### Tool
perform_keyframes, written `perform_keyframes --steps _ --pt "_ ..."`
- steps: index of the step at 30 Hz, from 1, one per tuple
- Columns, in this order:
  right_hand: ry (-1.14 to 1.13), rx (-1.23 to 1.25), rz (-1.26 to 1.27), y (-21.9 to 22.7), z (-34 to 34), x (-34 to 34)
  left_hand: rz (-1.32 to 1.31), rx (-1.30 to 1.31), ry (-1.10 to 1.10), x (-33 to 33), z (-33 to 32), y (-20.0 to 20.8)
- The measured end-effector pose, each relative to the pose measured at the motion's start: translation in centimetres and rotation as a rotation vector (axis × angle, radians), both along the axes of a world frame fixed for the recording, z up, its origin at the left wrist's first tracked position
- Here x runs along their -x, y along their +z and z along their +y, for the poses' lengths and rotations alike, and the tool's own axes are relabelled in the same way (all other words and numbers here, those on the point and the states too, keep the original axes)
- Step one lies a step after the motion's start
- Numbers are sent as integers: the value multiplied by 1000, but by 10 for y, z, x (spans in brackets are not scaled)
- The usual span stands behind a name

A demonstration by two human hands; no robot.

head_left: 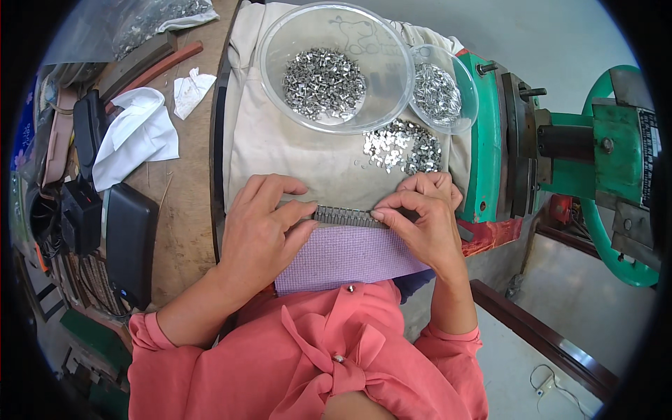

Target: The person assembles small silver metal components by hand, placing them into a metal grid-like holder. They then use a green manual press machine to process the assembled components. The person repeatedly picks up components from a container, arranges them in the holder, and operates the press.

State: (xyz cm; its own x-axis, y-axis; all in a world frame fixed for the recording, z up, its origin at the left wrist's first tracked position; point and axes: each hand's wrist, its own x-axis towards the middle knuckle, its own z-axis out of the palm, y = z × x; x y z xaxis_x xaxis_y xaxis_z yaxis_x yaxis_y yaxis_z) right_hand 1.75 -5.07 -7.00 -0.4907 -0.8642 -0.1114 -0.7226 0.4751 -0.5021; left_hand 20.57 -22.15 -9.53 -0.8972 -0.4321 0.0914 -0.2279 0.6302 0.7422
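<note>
A dark grey slotted metal strip lies crosswise in front of me, at the far edge of a purple woven cloth. My left hand pinches its left end between thumb and fingers. At the right end, my right hand has thumb and forefinger closed on the strip; whether a small metal piece is between them is too small to tell. Just beyond my right hand, a loose pile of small shiny metal pieces is spread over the beige cloth.
Beyond the pile stand a large clear plastic bowl and a smaller clear bowl, both with small metal parts. A green machine with a handwheel borders the right. On the wooden table lie a white cloth and a black case.
</note>
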Motion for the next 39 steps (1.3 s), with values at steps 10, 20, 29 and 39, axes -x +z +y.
perform_keyframes --steps 10,20,29,39 --pt "-4 20 11 -1 0 -3 -1 -6 5 0 1 0" --pt "-2 33 -13 -3 1 -2 -6 -3 3 1 0 1" --pt "-25 32 20 -3 -3 -7 -12 -9 1 1 0 1" --pt "-33 30 12 -4 -5 -7 -11 0 -2 0 0 0"
